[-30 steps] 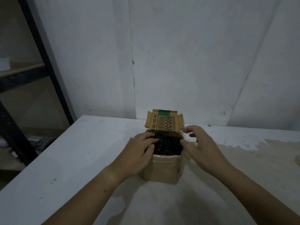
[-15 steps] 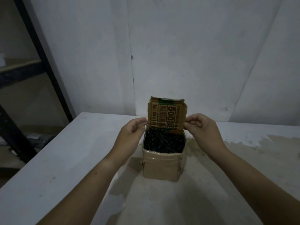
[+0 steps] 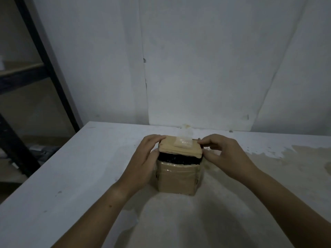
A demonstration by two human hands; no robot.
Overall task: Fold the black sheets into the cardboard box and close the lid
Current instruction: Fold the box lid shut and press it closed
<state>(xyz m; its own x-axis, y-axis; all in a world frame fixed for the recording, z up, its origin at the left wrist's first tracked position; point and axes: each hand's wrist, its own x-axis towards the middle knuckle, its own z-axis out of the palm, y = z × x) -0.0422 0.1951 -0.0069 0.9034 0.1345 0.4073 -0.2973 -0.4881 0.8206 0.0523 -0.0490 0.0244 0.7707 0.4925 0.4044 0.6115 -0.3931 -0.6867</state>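
**Lid down on box, not seated yet**

On my head-cam feed the cardboard box stood upright on the table, dead centre of view, close in front of the person.

The lid lay roughly flat over the top. Its 6 o'clock edge sat above the box's front wall, not flush. A dark band of the black sheets showed in that gap, filling the box up to the rim and touching the underside of the lid.

The left hand was at 9 o'clock of the box, grasping. Its fingers curled over the lid's left edge near the far corner and its thumb ran down against the box's left side.

The right hand was at 3 o'clock, also grasping. Its fingertips pinched the lid's right edge from above and its thumb was tucked under the near right corner.

A pale tape strip sat on the lid toward 12 o'clock, its loose end sticking up past the far edge. I couldn't tell whether it was stuck to anything behind.

The tabletop was white from 9 o'clock round to 12, worn to bare beige from 3 to 6. A white wall stood at 12 o'clock behind the table, with a dark rack at 10 o'clock, off the table. The light was dim and fine detail on the box was soft.
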